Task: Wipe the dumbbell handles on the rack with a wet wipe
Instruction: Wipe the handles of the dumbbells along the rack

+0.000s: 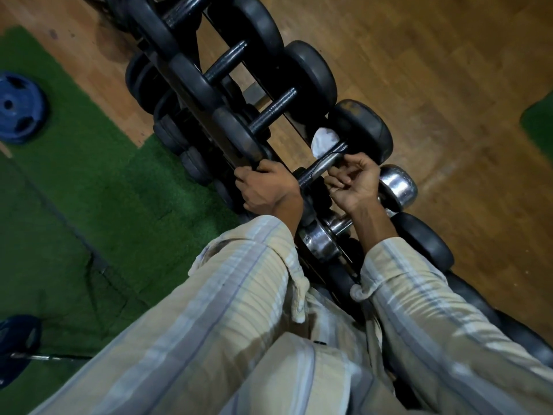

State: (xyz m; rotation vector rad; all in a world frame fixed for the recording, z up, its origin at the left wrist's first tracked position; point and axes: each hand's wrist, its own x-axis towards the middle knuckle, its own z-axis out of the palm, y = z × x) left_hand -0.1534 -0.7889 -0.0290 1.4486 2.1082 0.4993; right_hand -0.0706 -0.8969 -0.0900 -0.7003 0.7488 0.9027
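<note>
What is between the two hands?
In the head view, the dark metal dumbbell handle runs between the left hand and right hand, on the black rack.

Both my arms reached forward and down, sleeves buttoned at the wrists. My left hand [263, 187] lay knuckles up, its fingers curled over the edge of a dumbbell head [239, 139] — gripping it. My right hand [354, 181] sat just beside it, palm turned partly toward me, fingers bent and gathered at the dumbbell handle [323, 166] — whether they pinched anything between them, I could not tell.
</note>
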